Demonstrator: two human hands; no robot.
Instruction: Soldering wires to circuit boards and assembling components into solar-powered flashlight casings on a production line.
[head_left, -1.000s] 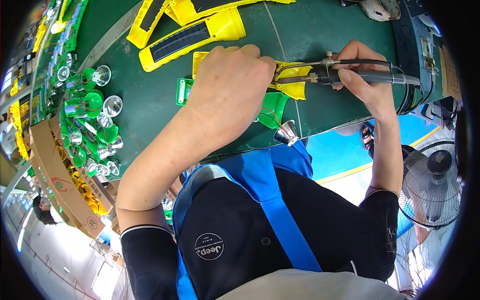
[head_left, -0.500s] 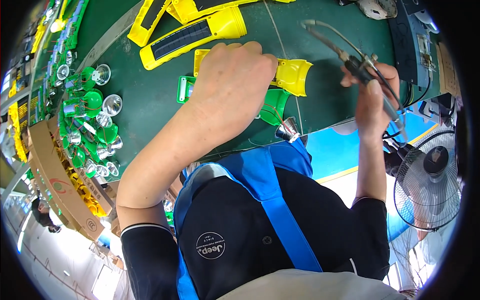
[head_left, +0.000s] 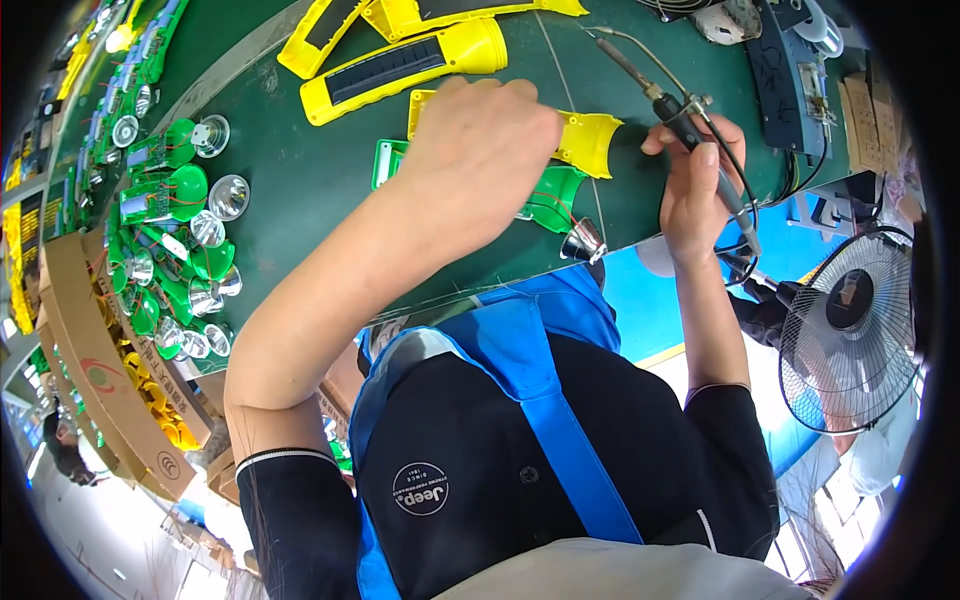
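My left hand [head_left: 488, 150] is closed, knuckles up, over a yellow flashlight half-shell [head_left: 592, 142] whose two ends show on either side of it. Its fingertips, and whatever they pinch, are hidden. Beside that shell, partly under the hand, lies a green plastic piece [head_left: 556, 198] wired in red to a silver reflector cup [head_left: 582, 241] at the table's near edge. My right hand [head_left: 695, 200] grips a soldering iron [head_left: 683, 122] with a thin feed tube clamped along it. The iron's tip points up and left, apart from the shell.
Yellow flashlight casings with dark panels [head_left: 400, 72] lie at the far side. Green assemblies with reflectors [head_left: 170, 195] crowd the left, beside a cardboard box [head_left: 105, 350] of yellow parts. A dark blue metal unit [head_left: 790, 90] stands far right; a fan [head_left: 850, 330] is nearer right.
My right hand has brought the soldering iron a little left, closer to the yellow half-shell. My left hand stays over the shell; the whole view has shifted slightly.
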